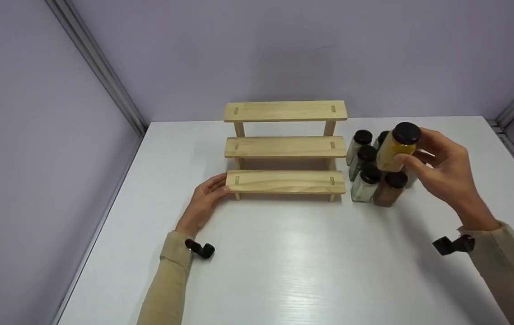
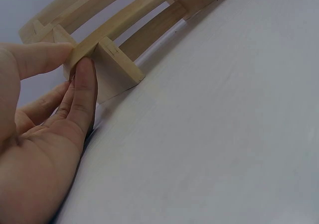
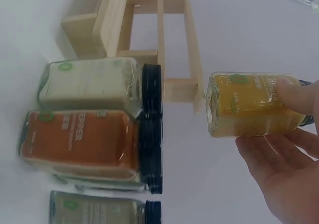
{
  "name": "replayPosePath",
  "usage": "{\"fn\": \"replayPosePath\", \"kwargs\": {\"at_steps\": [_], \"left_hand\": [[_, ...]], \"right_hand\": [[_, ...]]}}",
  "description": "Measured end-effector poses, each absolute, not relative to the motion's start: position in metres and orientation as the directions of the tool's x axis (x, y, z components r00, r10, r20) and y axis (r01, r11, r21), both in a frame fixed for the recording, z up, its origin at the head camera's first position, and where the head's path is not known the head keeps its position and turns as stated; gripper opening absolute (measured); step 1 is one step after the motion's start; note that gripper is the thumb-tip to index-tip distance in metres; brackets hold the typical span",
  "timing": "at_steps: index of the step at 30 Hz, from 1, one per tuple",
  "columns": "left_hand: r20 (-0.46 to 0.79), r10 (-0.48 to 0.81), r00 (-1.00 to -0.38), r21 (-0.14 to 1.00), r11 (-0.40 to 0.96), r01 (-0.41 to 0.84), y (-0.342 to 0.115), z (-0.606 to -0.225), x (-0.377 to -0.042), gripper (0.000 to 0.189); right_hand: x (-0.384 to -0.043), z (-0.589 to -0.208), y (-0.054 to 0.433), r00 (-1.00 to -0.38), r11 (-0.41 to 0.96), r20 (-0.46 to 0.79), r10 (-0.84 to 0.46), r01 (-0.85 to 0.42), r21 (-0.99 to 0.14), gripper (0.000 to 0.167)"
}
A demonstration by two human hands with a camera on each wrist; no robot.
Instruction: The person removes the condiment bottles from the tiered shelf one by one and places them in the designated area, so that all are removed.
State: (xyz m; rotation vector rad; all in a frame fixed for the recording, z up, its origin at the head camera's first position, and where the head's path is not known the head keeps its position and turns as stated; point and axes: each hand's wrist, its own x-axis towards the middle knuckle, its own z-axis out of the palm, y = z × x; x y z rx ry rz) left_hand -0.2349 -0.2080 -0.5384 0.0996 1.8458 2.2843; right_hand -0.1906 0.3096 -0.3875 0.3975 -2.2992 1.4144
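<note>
A three-tier wooden rack (image 1: 284, 146) stands on the white table near the back wall. My left hand (image 1: 205, 201) pinches the left end of its lowest shelf (image 2: 107, 32), thumb on top and fingers beneath. My right hand (image 1: 449, 171) grips a spice jar (image 1: 394, 151) of yellow powder with a black lid, raised above the other jars. In the right wrist view this yellow jar (image 3: 249, 104) hangs clear of the table, thumb on one side and fingers on the other.
Several black-lidded spice jars stand clustered right of the rack, among them a jar of pale powder (image 1: 364, 189) and a reddish-brown pepper jar (image 1: 387, 194). Walls (image 1: 284, 54) enclose the table (image 1: 279, 271) at the back and sides.
</note>
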Motion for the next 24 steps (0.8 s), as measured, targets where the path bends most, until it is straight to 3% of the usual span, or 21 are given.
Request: {"fn": "replayPosePath", "kwargs": {"at_steps": [24], "left_hand": [[-0.053, 0.205, -0.977, 0.977, -0.190, -0.093, -0.208, -0.538, -0.235, 0.052]], "right_hand": [[-0.165, -0.412, 0.367, -0.877, 0.516, 0.480, 0.033, -0.396, -0.759, 0.062]]}}
